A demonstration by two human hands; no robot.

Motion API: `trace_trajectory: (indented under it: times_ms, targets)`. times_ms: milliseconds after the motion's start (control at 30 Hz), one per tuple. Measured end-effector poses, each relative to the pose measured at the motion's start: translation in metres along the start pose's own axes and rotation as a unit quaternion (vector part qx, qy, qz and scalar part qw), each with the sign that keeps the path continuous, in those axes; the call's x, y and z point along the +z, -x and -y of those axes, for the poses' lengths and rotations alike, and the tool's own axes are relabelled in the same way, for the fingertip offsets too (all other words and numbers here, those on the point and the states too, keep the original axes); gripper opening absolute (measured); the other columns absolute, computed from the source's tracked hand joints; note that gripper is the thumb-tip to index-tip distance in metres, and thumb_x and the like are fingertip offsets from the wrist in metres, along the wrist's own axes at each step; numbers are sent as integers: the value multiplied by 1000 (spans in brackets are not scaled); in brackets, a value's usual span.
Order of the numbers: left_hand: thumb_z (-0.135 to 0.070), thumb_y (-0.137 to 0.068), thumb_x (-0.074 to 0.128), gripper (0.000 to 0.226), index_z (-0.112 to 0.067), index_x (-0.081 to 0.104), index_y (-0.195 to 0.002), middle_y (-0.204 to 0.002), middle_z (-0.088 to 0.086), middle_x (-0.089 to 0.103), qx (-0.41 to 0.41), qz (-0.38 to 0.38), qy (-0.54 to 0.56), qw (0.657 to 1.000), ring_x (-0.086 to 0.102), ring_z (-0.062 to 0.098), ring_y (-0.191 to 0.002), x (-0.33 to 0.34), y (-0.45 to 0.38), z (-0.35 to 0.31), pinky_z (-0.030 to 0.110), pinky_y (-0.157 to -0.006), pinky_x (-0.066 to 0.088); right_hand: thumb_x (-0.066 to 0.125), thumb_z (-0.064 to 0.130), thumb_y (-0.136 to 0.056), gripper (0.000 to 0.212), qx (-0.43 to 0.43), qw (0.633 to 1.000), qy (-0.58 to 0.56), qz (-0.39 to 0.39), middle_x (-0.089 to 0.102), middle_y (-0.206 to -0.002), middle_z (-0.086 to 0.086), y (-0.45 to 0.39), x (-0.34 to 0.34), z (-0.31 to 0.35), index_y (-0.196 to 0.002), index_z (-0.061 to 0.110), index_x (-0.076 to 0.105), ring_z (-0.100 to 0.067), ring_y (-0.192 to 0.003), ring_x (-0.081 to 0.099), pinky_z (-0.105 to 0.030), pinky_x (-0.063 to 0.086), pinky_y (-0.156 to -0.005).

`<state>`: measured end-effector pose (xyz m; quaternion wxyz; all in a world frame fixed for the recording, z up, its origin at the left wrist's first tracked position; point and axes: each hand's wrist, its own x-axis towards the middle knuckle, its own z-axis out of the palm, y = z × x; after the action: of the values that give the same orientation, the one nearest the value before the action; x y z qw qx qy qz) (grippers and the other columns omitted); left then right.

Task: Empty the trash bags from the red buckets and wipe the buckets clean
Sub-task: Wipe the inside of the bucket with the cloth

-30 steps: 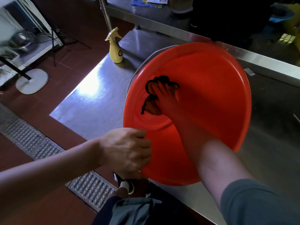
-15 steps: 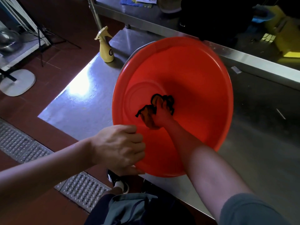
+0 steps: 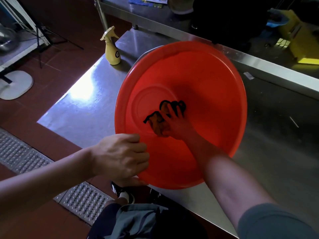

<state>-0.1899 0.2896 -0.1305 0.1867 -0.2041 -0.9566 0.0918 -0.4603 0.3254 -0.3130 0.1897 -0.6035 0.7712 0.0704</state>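
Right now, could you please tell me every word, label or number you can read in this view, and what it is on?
No text can be read.
Yellow spray bottle: a round dark label, too small and blurred to read.
Coloured printed sheets on the far table: blurred, unreadable.
Red bucket: no lettering visible.

So the right hand (image 3: 174,125) with the cloth (image 3: 159,122) travels across the inside of the red bucket (image 3: 198,69). 1.0 s ago it's up on the far-left part of the inner wall, near the rim. By 0.5 s ago it slides down toward the middle, next to the round base. Now it sits pretty much in that same spot, at the right edge of the base circle, with the cloth bunched a bit more under the fingers. The whole view shifts slightly too, that's just the head moving.
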Motion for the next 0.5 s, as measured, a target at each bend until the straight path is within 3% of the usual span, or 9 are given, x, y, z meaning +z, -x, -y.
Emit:
trace_trajectory:
  times_ms: [133,267,333,400,500]
  targets:
    - [-56,-91,65,51,-19,50,-59,-62,-1,46,-5,-7,7,1000,40,20,-59,-1,6,1,36,-62,23,54,57,-94,93,26,999,-19,4,-21,-167,-11,-6,9,11,-160,33,-7,-52,-149,-13,-63,11,-121]
    - [-56,-92,64,51,-19,50,-60,-62,0,46,-6,-4,18,1000,41,21,-59,-1,10,6,36,-62,24,25,73,-75,97,56,995,-64,56,-9,-169,-13,-39,46,13,-158,23,30,-53,-149,-12,-73,6,-115]
    - [-56,-92,65,51,-19,50,-60,-63,0,47,-4,-1,18,1000,42,21,-60,-1,12,7,36,-62,24,35,62,-91,78,50,993,-69,76,-9,-169,-12,-21,25,29,-156,17,35,-49,-150,-18,-72,0,-116]
    - [-55,-91,65,50,-19,50,-60,-63,0,47,0,1,14,1000,43,21,-60,0,13,6,36,-62,25,44,42,-103,65,31,992,-102,65,-12,-169,-9,-6,11,46,-159,16,25,-45,-149,-22,-68,-2,-118]
    - [-52,-90,65,48,-19,50,-60,-63,0,47,9,-2,12,1000,44,22,-59,1,12,2,37,-62,25,47,48,-103,77,46,972,-211,97,-17,-168,-5,0,10,67,-163,28,3,-47,-148,-23,-64,-1,-121]
